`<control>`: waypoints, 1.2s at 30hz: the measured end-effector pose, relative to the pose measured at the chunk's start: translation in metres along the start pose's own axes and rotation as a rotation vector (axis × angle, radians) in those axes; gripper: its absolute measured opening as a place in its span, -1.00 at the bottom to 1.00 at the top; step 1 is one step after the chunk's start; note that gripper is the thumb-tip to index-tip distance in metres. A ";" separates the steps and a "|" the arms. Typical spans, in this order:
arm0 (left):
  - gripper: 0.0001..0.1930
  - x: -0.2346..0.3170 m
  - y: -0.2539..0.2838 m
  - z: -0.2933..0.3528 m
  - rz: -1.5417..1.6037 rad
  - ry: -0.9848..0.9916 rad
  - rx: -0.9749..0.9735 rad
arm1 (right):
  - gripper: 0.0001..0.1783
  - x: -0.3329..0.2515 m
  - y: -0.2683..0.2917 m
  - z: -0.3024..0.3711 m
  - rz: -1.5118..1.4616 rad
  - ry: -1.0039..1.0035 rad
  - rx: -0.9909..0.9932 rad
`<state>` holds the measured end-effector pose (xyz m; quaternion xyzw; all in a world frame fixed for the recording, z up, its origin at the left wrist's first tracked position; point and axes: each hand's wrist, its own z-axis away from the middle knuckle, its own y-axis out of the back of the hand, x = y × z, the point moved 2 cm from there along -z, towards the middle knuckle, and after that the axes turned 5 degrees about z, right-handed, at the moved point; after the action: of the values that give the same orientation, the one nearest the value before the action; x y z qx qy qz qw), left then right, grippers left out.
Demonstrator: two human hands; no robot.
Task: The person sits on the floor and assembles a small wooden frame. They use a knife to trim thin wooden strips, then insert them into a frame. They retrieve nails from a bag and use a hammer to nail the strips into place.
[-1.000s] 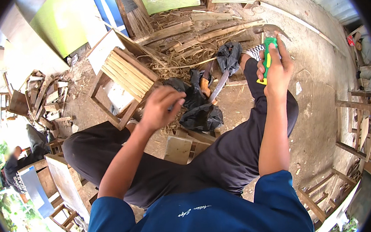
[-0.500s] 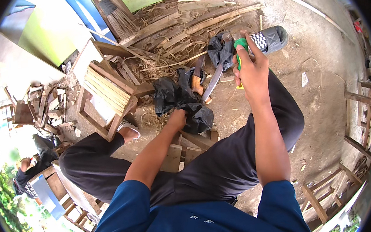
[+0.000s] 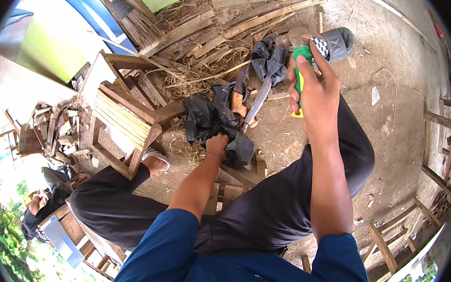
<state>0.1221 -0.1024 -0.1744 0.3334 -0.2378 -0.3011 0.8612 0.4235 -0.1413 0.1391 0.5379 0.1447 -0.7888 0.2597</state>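
My left hand (image 3: 217, 144) is closed on a crumpled black plastic bag (image 3: 198, 116) between my knees. Over my right thigh, my right hand (image 3: 319, 88) is wrapped round a green-and-yellow handled tool (image 3: 302, 55); its exact kind I cannot make out. Just beyond my left hand lie a saw (image 3: 238, 105) with a wooden handle and a long-bladed knife (image 3: 258, 104), side by side on the ground near the bag. More black plastic (image 3: 269, 60) lies beside my right foot, which wears a grey sandal (image 3: 340, 44) with a checkered strap.
A wooden frame with pale slats (image 3: 123, 117) stands by my left foot. Long wood strips and shavings (image 3: 217, 38) are heaped ahead. Wood offcuts (image 3: 60, 127) lie at left, with another person (image 3: 38, 214) beyond. Wooden frames (image 3: 397, 233) stand at right along the wall.
My right hand has shifted slightly right and down with the tool, showing more of its green side. My left hand stays on the bag, whose bunched part has changed shape.
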 end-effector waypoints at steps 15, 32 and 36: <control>-0.89 -0.027 0.018 -0.005 0.335 0.321 0.169 | -0.37 -0.002 -0.010 0.005 -0.018 0.003 -0.010; -0.80 -0.058 0.019 0.012 1.383 0.297 -0.196 | -0.36 0.003 -0.019 0.015 -0.005 0.016 -0.059; -0.77 -0.057 0.013 0.012 1.434 0.283 -0.234 | -0.35 0.004 -0.019 0.015 -0.013 0.023 -0.069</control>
<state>0.0795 -0.0607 -0.1689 0.0378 -0.2502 0.3582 0.8987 0.4000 -0.1342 0.1404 0.5366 0.1783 -0.7789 0.2711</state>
